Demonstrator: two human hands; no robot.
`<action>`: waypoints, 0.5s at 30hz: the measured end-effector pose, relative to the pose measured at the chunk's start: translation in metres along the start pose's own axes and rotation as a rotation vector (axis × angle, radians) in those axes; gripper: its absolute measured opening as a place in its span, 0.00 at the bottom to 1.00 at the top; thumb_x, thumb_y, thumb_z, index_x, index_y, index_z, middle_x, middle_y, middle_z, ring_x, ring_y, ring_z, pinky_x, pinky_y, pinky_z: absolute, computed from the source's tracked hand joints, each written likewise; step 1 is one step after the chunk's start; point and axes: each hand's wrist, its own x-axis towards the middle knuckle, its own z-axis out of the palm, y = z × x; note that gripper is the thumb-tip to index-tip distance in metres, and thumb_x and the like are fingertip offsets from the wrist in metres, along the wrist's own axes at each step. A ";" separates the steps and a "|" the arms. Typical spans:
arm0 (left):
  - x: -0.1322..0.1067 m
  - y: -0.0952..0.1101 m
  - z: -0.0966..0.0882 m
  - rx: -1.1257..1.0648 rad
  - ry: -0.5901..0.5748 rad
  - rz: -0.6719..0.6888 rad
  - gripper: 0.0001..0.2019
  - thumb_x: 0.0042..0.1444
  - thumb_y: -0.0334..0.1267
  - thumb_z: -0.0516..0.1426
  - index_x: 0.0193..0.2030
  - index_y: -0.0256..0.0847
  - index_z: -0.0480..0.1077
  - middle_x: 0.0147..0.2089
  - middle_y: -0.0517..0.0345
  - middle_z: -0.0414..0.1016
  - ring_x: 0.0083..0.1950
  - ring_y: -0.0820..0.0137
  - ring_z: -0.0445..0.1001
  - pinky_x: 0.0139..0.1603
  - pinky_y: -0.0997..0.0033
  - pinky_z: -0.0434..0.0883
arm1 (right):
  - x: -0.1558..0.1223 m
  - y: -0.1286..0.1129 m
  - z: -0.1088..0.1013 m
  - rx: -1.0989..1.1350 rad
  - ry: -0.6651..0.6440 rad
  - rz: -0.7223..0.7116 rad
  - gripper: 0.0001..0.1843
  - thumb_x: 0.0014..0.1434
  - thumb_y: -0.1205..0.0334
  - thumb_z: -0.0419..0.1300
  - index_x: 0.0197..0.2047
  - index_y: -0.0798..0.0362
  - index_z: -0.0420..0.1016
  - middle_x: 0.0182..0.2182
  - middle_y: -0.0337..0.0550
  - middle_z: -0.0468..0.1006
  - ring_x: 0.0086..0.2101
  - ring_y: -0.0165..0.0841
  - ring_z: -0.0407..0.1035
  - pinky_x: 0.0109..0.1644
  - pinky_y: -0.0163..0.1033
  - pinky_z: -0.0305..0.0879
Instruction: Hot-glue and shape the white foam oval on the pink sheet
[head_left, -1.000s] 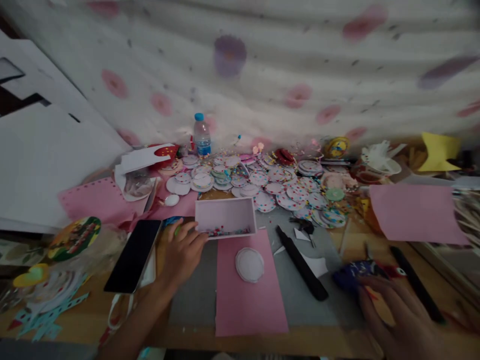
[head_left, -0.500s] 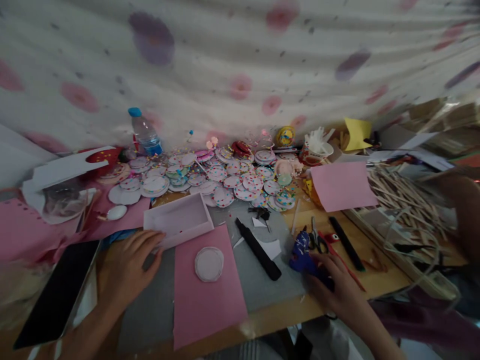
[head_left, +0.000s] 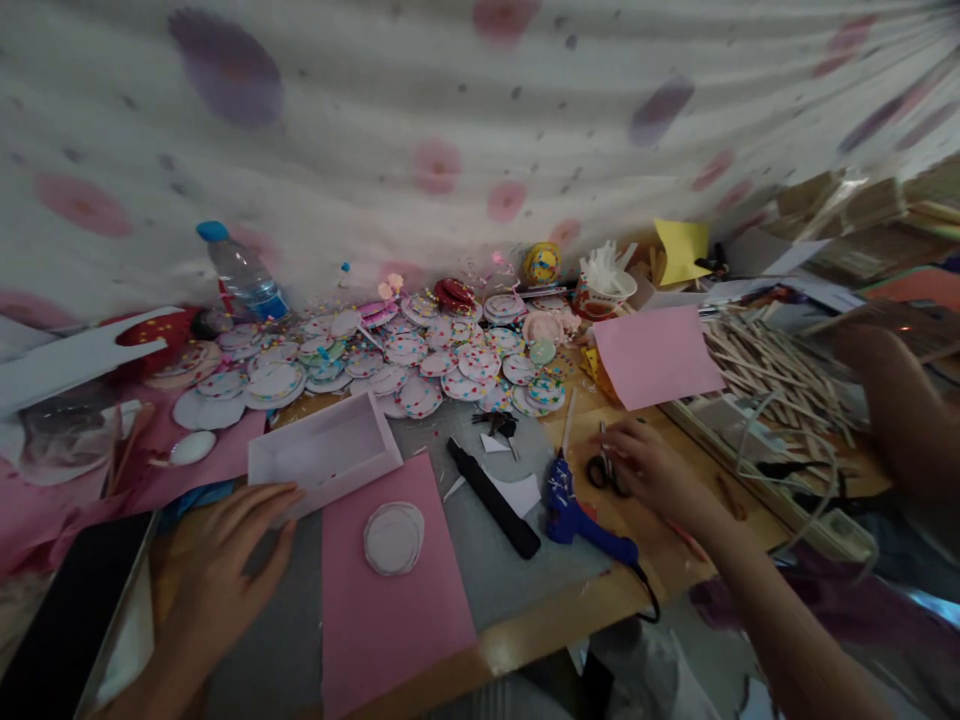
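Observation:
My left hand [head_left: 232, 560] rests its outstretched fingertips on the front left edge of a shallow white box [head_left: 352, 485], thumb apart. My right hand [head_left: 656, 470] has its fingers apart at black-handled scissors [head_left: 598, 470]; whether it touches them I cannot tell. Left of that hand lies a blue hot glue gun [head_left: 581, 525], nozzle pointing away from me. A stack of round white paper discs [head_left: 394, 538] sits on a sheet of pink paper [head_left: 397, 630] between my hands. A thick black pen-shaped tool [head_left: 495, 500] lies on the grey mat beside it.
Decorated paper discs [head_left: 472, 365] are heaped along the back, next to a water bottle [head_left: 244, 275]. A black phone [head_left: 71, 620] lies at left. At right are a pink sheet [head_left: 656, 355], wooden sticks [head_left: 772, 380], a power strip [head_left: 825, 525] and another person's arm [head_left: 889, 400].
My right hand has left the blue glue gun and moved up to the scissors. My left hand stays at the white box. The view has turned a little to the right.

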 end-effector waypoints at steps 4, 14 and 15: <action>-0.007 0.001 -0.003 -0.011 -0.005 -0.043 0.13 0.63 0.40 0.53 0.53 0.49 0.68 0.52 0.53 0.74 0.53 0.55 0.72 0.54 0.48 0.69 | 0.048 0.005 0.007 -0.039 -0.316 0.044 0.12 0.61 0.69 0.54 0.41 0.52 0.79 0.39 0.46 0.77 0.41 0.34 0.71 0.48 0.37 0.65; -0.017 -0.001 -0.007 -0.025 0.025 -0.055 0.10 0.62 0.41 0.54 0.49 0.49 0.71 0.49 0.54 0.76 0.51 0.55 0.74 0.54 0.48 0.68 | 0.080 0.009 0.032 -0.196 -0.239 0.535 0.04 0.52 0.66 0.61 0.34 0.55 0.72 0.30 0.44 0.78 0.30 0.31 0.69 0.30 0.32 0.55; -0.016 0.000 -0.007 -0.026 0.025 -0.054 0.10 0.62 0.41 0.54 0.49 0.49 0.71 0.49 0.54 0.76 0.51 0.56 0.73 0.54 0.48 0.68 | 0.082 0.009 0.032 -0.196 -0.236 0.562 0.05 0.51 0.65 0.61 0.34 0.55 0.72 0.31 0.44 0.78 0.30 0.31 0.69 0.29 0.32 0.55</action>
